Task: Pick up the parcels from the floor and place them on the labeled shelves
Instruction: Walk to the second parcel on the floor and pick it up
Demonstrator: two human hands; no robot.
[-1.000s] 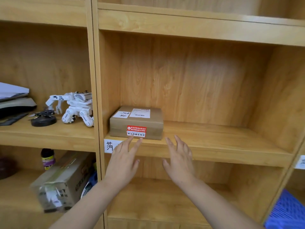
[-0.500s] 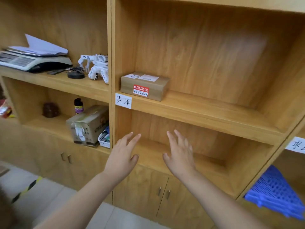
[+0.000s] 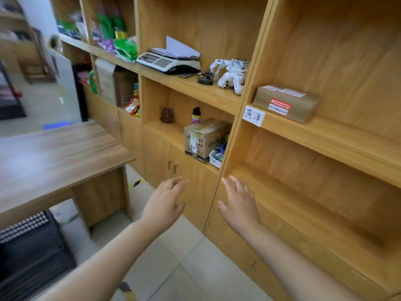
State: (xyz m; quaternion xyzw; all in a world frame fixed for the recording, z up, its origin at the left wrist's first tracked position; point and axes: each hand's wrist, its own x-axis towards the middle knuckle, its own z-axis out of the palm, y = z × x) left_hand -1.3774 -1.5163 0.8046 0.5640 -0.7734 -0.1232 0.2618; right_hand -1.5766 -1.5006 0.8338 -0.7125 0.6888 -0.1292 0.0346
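A flat brown parcel (image 3: 286, 103) with a red sticker and white labels lies on a wooden shelf (image 3: 325, 137), just right of a handwritten paper label (image 3: 253, 116) on the shelf's front edge. My left hand (image 3: 165, 203) and my right hand (image 3: 238, 202) are both held out well below that shelf, in front of the lower cabinet, palms down, fingers apart, holding nothing. No parcel on the floor is in view.
A wooden desk (image 3: 54, 157) stands at the left with a black crate (image 3: 30, 253) under it. The left shelf bays hold a weighing scale (image 3: 168, 61), a white toy robot (image 3: 231, 74), a taped cardboard box (image 3: 204, 139) and a small white basket (image 3: 216, 157). Pale tiled floor (image 3: 184, 257) lies below.
My view has swung left and down, away from the shelved parcel. Both empty hands have dropped from the shelf edge to the level of the lower cabinet.
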